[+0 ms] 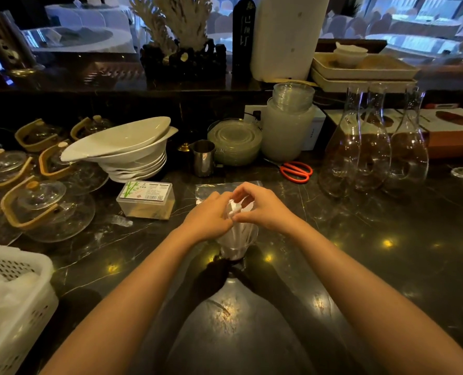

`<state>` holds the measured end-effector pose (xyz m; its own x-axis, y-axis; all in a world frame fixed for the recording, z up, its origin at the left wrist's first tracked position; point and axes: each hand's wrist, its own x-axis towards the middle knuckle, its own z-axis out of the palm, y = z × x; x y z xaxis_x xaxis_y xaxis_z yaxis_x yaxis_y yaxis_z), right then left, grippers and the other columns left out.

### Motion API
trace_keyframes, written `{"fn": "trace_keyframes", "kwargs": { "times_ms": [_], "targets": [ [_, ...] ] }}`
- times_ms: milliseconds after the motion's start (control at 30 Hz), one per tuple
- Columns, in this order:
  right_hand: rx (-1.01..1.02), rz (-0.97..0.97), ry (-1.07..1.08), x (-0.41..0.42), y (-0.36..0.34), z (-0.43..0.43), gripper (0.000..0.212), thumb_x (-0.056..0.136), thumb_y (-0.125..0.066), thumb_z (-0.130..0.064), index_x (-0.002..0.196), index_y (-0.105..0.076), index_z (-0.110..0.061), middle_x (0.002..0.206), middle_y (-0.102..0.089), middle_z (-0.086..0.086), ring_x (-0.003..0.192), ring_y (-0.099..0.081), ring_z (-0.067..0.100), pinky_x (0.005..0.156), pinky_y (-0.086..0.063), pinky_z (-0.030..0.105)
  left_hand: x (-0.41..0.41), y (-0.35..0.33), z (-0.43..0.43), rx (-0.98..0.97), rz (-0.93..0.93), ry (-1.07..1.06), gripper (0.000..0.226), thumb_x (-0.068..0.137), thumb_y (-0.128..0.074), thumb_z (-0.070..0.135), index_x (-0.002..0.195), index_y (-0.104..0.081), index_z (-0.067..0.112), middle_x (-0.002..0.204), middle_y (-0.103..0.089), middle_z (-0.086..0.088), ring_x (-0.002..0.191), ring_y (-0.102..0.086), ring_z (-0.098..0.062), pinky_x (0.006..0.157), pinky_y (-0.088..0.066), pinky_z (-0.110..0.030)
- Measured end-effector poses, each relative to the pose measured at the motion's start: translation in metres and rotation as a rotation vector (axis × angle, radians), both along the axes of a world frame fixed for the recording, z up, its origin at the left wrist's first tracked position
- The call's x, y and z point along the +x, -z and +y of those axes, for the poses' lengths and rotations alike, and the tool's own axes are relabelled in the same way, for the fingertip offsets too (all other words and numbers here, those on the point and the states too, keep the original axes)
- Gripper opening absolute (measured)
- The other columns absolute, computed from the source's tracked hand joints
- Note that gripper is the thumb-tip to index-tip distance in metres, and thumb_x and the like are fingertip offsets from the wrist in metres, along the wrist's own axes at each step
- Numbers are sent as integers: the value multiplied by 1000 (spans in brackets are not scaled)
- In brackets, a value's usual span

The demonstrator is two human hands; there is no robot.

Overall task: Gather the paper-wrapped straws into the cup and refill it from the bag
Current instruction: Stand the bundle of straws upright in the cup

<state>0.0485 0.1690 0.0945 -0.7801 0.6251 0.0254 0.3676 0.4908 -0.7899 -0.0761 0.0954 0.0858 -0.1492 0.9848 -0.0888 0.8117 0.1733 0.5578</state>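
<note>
Cup (pixel 237 243): clear glass, upright on the dark counter (pixel 360 253), near centre, between both wrists.
Straws (pixel 238 228): white paper-wrapped bundle standing in the cup, tops rising into the hands.
Left hand (pixel 210 216): fingers curled round the straw tops from the left, gripping them.
Right hand (pixel 263 205): thumb and fingers pinching the straw tops from the right, touching the left hand.
Bag (pixel 206 189): clear plastic, flat on the counter just beyond the hands.
Scissors (pixel 296 171): red-handled, far right of the bag.
Box (pixel 146 198): clear, labelled, left of the hands.
</note>
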Motion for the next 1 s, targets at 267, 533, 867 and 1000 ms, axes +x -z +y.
{"fn": "trace_keyframes", "kwargs": {
  "times_ms": [267, 533, 867, 1000],
  "targets": [
    [121, -90, -15, -5, 2, -3, 24, 78, -65, -13, 101, -59, -13, 109, -62, 6, 86, -57, 14, 72, -47, 26, -3, -2, 9, 80, -48, -12, 45, 79, -60, 12, 120, -43, 18, 119, -58, -10, 100, -56, -21, 74, -44, -27],
    [261, -148, 59, -7, 4, 5, 17, 83, -58, -16, 100, -60, -14, 107, -66, 9, 85, -56, 12, 69, -43, 28, -16, -4, 16, 153, -48, -31, 40, 78, -63, 11, 115, -51, 18, 108, -61, -8, 76, -53, -9, 66, -44, -20],
    [321, -164, 84, -11, 5, 12, 25, 86, -50, -7, 109, -57, -13, 113, -64, 9, 103, -58, 22, 83, -49, 36, -24, -7, 20, 158, -47, -101, 44, 79, -53, -2, 119, -51, 16, 124, -56, -10, 104, -56, -24, 82, -48, -32],
    [326, -159, 80, -12, 6, 13, 30, 86, -50, -4, 114, -55, -13, 117, -61, 9, 105, -57, 22, 85, -48, 35, -28, -3, 22, 177, 32, -124, 41, 79, -55, 1, 117, -52, 16, 127, -52, -9, 114, -50, -25, 92, -45, -35]
  ]
}}
